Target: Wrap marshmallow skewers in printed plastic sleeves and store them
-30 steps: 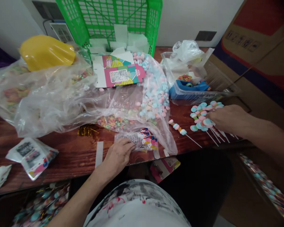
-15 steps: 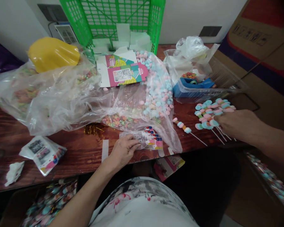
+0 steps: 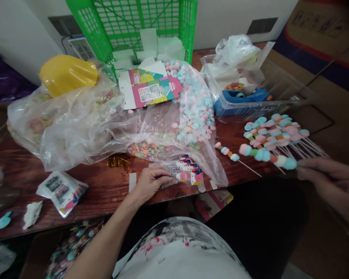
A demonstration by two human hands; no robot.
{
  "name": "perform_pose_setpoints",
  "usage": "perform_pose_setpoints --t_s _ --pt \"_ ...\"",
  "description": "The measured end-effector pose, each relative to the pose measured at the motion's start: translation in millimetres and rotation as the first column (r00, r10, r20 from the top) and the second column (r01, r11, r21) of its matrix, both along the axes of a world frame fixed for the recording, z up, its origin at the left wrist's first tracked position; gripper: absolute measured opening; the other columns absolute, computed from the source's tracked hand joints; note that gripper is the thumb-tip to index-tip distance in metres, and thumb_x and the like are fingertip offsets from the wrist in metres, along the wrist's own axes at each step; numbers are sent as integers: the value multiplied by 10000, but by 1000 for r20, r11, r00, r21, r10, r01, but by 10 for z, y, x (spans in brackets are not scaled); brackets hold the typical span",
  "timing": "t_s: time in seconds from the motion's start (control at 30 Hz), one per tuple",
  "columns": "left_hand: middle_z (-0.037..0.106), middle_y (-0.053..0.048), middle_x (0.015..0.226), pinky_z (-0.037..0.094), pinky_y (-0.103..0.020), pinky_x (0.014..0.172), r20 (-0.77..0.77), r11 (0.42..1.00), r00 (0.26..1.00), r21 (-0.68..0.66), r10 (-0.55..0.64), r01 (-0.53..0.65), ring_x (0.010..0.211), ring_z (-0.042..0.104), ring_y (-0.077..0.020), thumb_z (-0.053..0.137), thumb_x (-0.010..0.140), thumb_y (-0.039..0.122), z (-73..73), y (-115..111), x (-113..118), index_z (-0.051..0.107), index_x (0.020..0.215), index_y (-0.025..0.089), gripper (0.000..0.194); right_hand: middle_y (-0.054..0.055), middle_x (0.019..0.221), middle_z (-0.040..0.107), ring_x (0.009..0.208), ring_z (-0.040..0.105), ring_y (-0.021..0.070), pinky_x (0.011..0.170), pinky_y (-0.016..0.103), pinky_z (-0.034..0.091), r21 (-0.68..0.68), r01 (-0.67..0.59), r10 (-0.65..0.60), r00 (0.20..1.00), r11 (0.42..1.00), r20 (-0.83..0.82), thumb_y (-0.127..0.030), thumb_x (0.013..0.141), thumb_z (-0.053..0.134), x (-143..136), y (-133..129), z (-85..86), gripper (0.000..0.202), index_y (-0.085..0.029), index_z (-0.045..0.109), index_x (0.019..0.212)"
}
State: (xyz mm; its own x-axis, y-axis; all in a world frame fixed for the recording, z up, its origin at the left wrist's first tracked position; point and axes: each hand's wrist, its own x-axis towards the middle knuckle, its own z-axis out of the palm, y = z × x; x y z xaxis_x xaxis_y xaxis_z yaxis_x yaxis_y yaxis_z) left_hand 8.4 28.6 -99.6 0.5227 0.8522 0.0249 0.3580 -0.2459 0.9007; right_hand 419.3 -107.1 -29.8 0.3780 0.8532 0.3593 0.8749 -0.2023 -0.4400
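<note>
My right hand, a little blurred, is closed round the stick end of a marshmallow skewer strung with pink, blue, green and orange pieces. Behind it lies a pile of similar skewers, sticks toward me. A single skewer rests on the table to the left of the held one. My left hand lies at the table's front edge with its fingertips pinched on a fanned stack of clear printed bags.
Big clear bags of candy rings and marshmallows cover the middle. Behind stands a green crate. A blue tape dispenser sits by a clear tub. More printed bags and gold twist ties lie left.
My right hand has drawn back from the skewer pile toward me and to the right, now with one skewer in it. The left hand keeps its place at the bags.
</note>
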Motion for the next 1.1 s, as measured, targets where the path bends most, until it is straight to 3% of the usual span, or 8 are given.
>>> perform_pose_setpoints --t_s 0.07,0.13,0.23,0.43,0.73,0.93,1.03,1.1 --pt "689 -33 741 450 -254 682 4 1000 1000 -8 -2 2 697 617 -143 692 750 235 -18 4 -11 750 745 192 72 -8 704 678 589 610 125 537 201 449 43 -192 196 974 980 -111 -257 775 642 -370 -68 -5 118 -242 677 887" --pt "691 -36 746 452 -254 678 14 1000 1000 -2 1 -1 697 619 -144 693 755 252 -39 1 -18 753 755 194 84 -36 662 644 562 592 101 538 183 449 54 -404 407 901 913 -148 -195 820 583 -721 -44 -13 93 -242 637 879" --pt "694 -36 737 456 -251 661 29 1000 1000 20 0 0 685 619 -142 689 762 269 -55 -10 -22 754 756 197 97 -47 631 601 527 558 80 514 178 430 67 -545 548 823 836 -150 -123 848 518 -1052 69 -70 126 -222 592 872" --pt "692 -44 731 461 -250 644 33 997 999 76 -20 18 670 622 -140 666 794 293 -29 -38 -7 751 766 191 135 -29 661 601 550 560 91 520 210 421 11 -600 599 796 800 -86 -97 857 484 -1114 162 -194 153 -209 586 883" --pt "685 -46 777 472 -242 669 -8 984 995 153 -97 97 701 624 -136 638 824 318 -52 -70 21 752 793 196 170 31 796 672 706 625 160 657 281 455 -68 -644 644 743 762 183 -52 800 468 -1214 187 -159 263 -207 631 938" --pt "683 -51 787 481 -240 673 18 984 994 143 -106 102 718 632 -137 621 839 336 -50 -87 12 743 799 182 200 29 800 690 705 625 152 668 293 435 -22 -687 673 705 727 224 -13 783 470 -1299 279 -189 288 -194 619 950" --pt "667 -59 886 492 -276 740 -29 978 994 175 -109 112 797 622 -158 655 810 370 -22 -114 3 712 973 192 248 28 827 691 724 629 152 686 295 460 27 -685 667 717 728 202 -18 789 487 -1276 292 -229 287 -196 609 979" --pt "623 -90 1053 479 -345 849 -99 955 988 262 -119 142 956 587 -206 702 759 406 -8 -132 8 629 1157 207 451 28 845 689 747 634 154 688 289 482 43 -696 679 711 717 181 -24 795 495 -1269 291 -251 294 -201 605 1001"
